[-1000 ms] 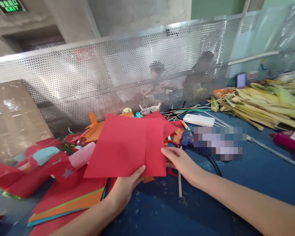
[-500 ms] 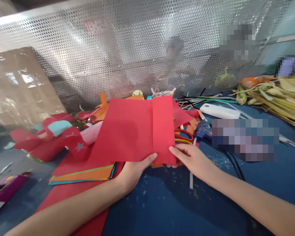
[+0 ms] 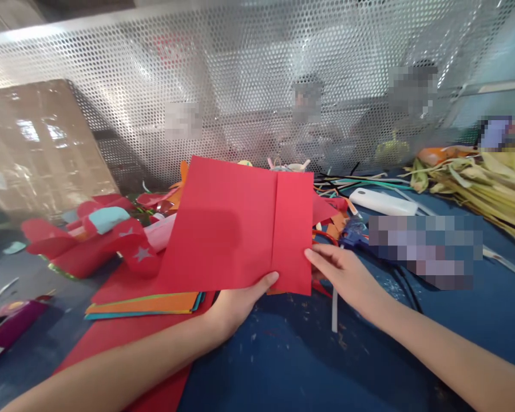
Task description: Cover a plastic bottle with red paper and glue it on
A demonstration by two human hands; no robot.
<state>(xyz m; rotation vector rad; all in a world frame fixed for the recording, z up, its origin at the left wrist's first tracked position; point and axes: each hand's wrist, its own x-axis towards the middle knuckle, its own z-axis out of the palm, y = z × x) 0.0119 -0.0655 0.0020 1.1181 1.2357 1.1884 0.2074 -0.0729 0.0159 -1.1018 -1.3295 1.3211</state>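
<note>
A sheet of red paper (image 3: 223, 223) is held up over the table, with a folded strip along its right side. My left hand (image 3: 242, 303) grips its bottom edge, thumb in front beside the fold and fingers hidden behind. At the right edge of the strip, my right hand (image 3: 339, 269) pinches the paper between thumb and fingers. Below and to the left lies a stack of coloured paper (image 3: 146, 305) in orange, green and blue, on top of a larger red sheet (image 3: 124, 355).
Red paper shapes (image 3: 81, 240) with silver stars stand at left, near a purple box (image 3: 15, 326) and a cardboard box (image 3: 43, 149). A blue glue gun (image 3: 354, 237), a white power strip (image 3: 381, 201) and dried husks (image 3: 480, 183) lie right. A perforated metal panel (image 3: 240, 74) stands behind.
The red paper has tilted a little, its left top corner rising and its right side shifting right. My right hand has moved slightly right with it; both hands keep their grip.
</note>
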